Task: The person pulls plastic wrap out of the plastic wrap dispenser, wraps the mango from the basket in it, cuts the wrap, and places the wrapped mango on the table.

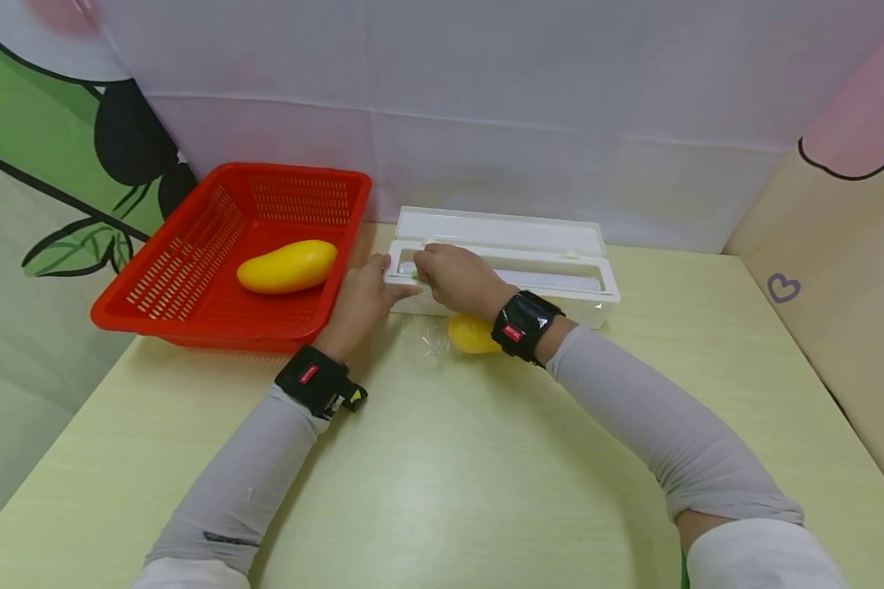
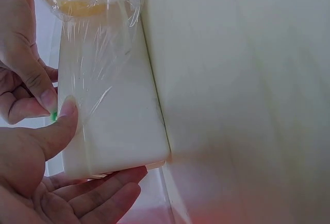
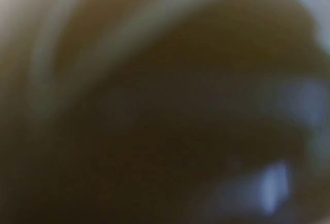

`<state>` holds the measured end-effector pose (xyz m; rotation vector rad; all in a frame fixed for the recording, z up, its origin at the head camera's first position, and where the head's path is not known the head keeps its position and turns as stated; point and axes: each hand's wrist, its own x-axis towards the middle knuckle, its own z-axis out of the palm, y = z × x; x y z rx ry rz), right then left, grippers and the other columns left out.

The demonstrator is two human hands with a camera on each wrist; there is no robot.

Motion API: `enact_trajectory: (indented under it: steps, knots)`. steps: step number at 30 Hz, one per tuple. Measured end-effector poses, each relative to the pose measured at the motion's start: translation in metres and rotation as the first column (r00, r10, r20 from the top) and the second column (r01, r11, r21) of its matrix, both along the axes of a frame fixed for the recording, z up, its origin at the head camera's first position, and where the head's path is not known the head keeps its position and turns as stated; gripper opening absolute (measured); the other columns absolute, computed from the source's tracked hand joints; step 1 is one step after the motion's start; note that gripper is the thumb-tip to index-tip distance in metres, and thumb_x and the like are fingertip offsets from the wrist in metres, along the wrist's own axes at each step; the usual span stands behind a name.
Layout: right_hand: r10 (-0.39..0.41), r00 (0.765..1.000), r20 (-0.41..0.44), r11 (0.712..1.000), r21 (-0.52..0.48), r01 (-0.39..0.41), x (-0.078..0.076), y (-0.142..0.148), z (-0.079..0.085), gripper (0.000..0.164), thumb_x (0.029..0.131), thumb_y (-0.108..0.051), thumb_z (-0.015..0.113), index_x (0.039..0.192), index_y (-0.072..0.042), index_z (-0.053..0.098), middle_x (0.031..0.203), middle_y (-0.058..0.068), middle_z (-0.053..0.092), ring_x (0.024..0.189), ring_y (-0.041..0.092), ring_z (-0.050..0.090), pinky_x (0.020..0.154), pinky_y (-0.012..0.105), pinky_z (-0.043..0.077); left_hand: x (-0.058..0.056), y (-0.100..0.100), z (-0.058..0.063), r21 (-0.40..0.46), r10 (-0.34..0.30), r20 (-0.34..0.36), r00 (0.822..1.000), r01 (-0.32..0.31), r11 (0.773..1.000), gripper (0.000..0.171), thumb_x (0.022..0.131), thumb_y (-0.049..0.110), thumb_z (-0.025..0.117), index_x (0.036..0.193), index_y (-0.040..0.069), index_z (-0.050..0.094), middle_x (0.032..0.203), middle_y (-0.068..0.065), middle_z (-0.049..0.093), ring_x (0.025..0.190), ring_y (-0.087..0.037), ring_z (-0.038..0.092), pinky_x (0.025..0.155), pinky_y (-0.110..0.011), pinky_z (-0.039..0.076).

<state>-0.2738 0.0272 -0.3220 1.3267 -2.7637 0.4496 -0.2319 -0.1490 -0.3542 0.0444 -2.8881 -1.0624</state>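
Observation:
A white cling film dispenser [image 1: 610,292] stands at the back of the table with its long lid [image 1: 501,229] raised. My left hand [image 1: 359,304] grips its left end, thumb on the front face and fingers underneath in the left wrist view. My right hand [image 1: 458,276] reaches over the dispenser and pinches a small green slider [image 2: 53,116] at its left end. Against the front lies a yellow mango [image 1: 471,334] with clear film [image 2: 103,54] over it, partly hidden by my right wrist. The right wrist view is dark and blurred.
A red plastic basket [image 1: 110,312] stands to the left, close to my left hand, with another yellow mango [image 1: 287,267] inside. Behind the dispenser hangs a pale printed cloth [image 1: 486,164]. The light wooden table [image 1: 449,491] stretches toward me between my forearms.

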Motion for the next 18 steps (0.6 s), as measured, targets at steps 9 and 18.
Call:
enact_trajectory:
  steps: [9, 18]
  knots:
    - [-0.003, 1.0, -0.015, 1.0, -0.003, 0.003, -0.001, 0.007, -0.002, 0.004, 0.098, -0.007, 0.059, 0.096, -0.007, 0.062, 0.086, 0.003, 0.057, 0.079, 0.02, 0.052, 0.072, 0.029, 0.047, 0.0, 0.001, -0.001, 0.012, -0.007, -0.029, 1.0, 0.007, 1.0, 0.065, 0.086, 0.035, 0.078, 0.133, -0.001, 0.05, 0.11, -0.018, 0.062, 0.091, -0.032, 0.055, 0.072, -0.034, 0.047]
    - [-0.035, 0.999, 0.004, 0.999, -0.011, 0.035, 0.002, 0.019, -0.001, 0.006, 0.099, -0.011, 0.06, 0.099, -0.007, 0.064, 0.089, 0.003, 0.059, 0.079, 0.02, 0.053, 0.074, 0.028, 0.048, 0.0, 0.0, -0.002, 0.019, -0.01, -0.041, 0.999, 0.011, 1.0, 0.068, 0.086, 0.034, 0.078, 0.136, -0.002, 0.049, 0.118, -0.02, 0.061, 0.094, -0.033, 0.055, 0.073, -0.035, 0.049]
